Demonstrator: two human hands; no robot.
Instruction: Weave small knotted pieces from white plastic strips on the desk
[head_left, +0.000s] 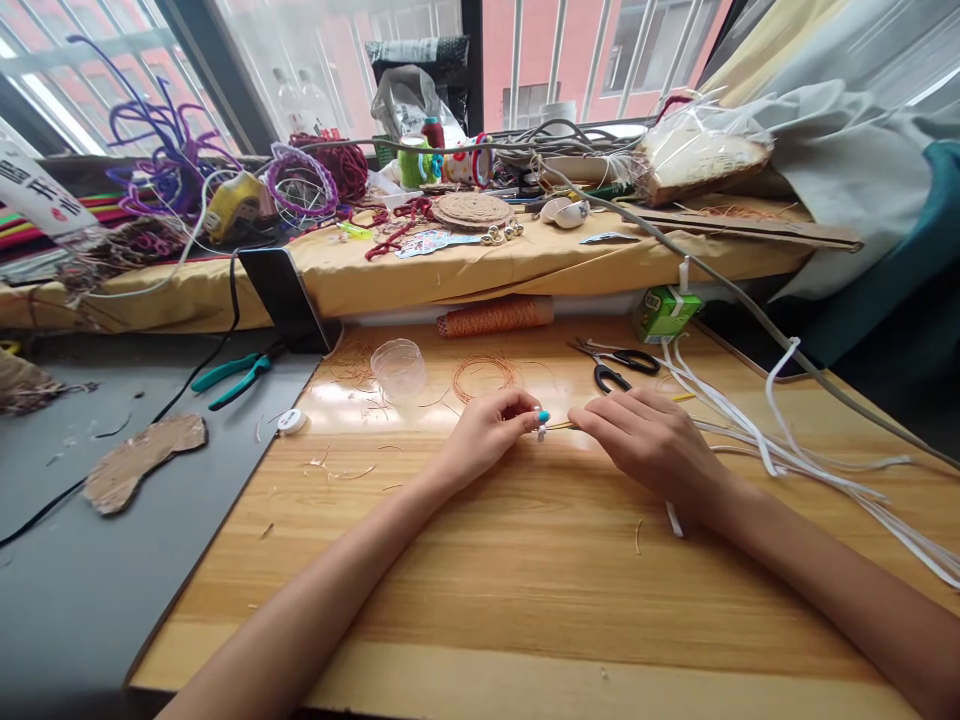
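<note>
Over the middle of the wooden table, my left hand [491,430] pinches a tiny blue and white piece [541,418] between thumb and fingertips. Its exact kind is too small to tell. Close on its right, my right hand [649,435] is closed around a slim yellowish tool [561,426], whose tip reaches the little piece. My palm and fingers hide most of that tool. Beyond my right hand lie scissors [616,365] with black handles, their blades pointing left. A coil of thin orange wire or cord [484,378] rests past my left hand.
White flat cords [757,440] spread across the right side, near a green drink carton [666,314]. A clear plastic cup [398,368], an orange thread spool [495,316] and a propped phone [283,300] stand behind. Teal-handled pliers [234,378] and a cardboard cutout [146,465] lie left.
</note>
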